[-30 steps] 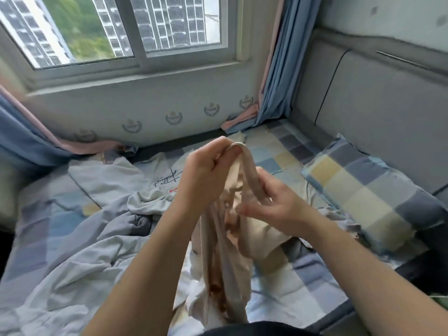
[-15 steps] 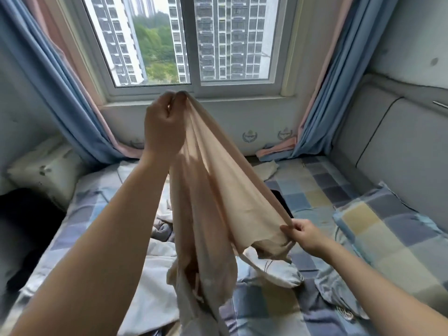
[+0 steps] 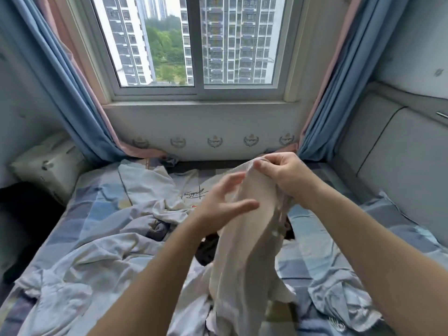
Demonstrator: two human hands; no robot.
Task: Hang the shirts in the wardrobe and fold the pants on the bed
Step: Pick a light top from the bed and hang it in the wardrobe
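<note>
- The right hand (image 3: 281,173), at about 1 o'clock from the frame's centre, is clamped on the top edge of a beige garment (image 3: 244,251), with fingers and thumb pinching a bunch of the cloth.
- The garment hangs from that pinch toward 6 o'clock, loose and creased, and its lower part trails above the bed (image 3: 72,207). I cannot tell whether it is a shirt or pants.
- The left hand (image 3: 218,204) sits just at 8 o'clock of the right hand, fingers spread apart and uncurled. Its thumb reaches onto the cloth and it grips nothing.
- On the bed's checked sheet, at 10 o'clock of the left hand, lies a white shirt (image 3: 150,185) with a dark script print.
- A dark garment (image 3: 206,251) shows under the left forearm.
- More pale crumpled clothes (image 3: 72,263) spread toward 8 o'clock.
- A window (image 3: 194,44) fills 12 o'clock, with blue curtains (image 3: 72,93) on both sides.
</note>
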